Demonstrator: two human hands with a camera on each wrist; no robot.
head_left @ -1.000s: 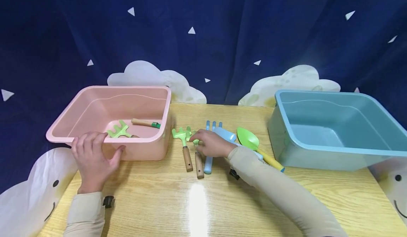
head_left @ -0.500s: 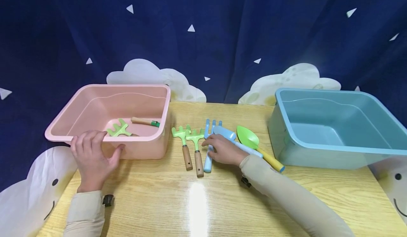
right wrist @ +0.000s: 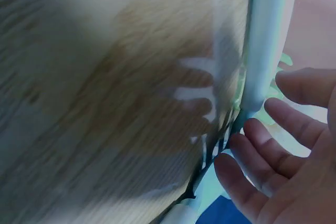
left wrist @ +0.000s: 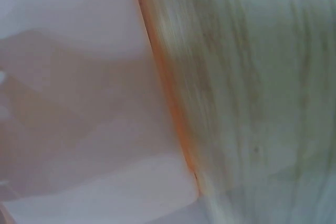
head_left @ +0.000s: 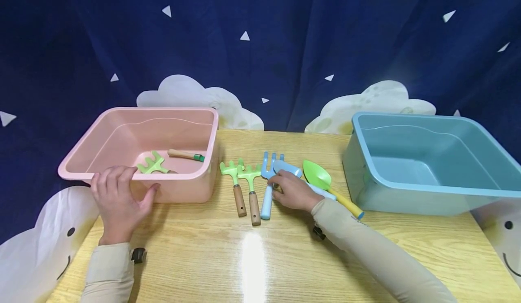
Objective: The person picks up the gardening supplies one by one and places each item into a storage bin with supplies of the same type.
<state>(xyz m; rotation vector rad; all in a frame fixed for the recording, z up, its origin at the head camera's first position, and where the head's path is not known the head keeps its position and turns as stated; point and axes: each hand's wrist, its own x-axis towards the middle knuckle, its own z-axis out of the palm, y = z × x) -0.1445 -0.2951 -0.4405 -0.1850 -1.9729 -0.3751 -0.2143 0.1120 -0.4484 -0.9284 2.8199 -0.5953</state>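
My left hand [head_left: 120,199] grips the front rim of the pink bin [head_left: 183,189], fingers over the edge and thumb outside. Inside the bin lie a green hand fork [head_left: 153,163] and a wooden-handled tool [head_left: 185,155]. My right hand [head_left: 296,193] hovers with parted fingers beside the handle of a blue hand fork [head_left: 266,205], above a blue trowel [head_left: 290,169]. In the right wrist view, the fingertips [right wrist: 276,113] are right by the fork's pale handle [right wrist: 266,35], with thumb and fingers apart.
Two green hand forks with wooden handles [head_left: 254,208] lie left of the blue fork. A green trowel [head_left: 316,175] with a yellow handle lies to the right. Beyond it stands a blue bin [head_left: 423,195]. The wooden table [head_left: 195,258] ends at a dark blue curtain [head_left: 285,45].
My right hand has moved right, from over the green forks to beside the blue fork's handle. The right-hand green fork now shows fully. The left hand stays on the rim.
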